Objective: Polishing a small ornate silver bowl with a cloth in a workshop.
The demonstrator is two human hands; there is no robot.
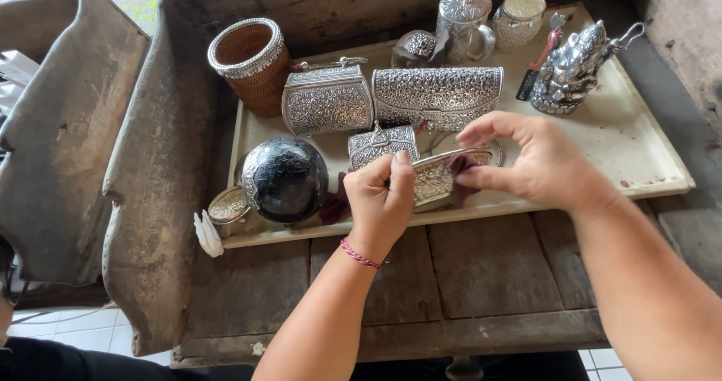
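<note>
Head view: left hand [380, 197] pinched on the near rim of a small embossed silver purse [440, 179], right hand [535, 159] gripping its far end and thin metal frame. Purse low over the cream tray [647, 151], just right of the dark sphere [284, 178], below the long silver clutch [438, 95]. Tray atop worn wooden desk [451, 283].

Silversmith's craft workshop: worn wooden bench [451, 276] carrying a cream tray [639, 155] of embossed silver purses [438, 95], lidded jars [519, 16], a figurine [571, 69] along its far edge; tiled floor [83, 332] below.
</note>
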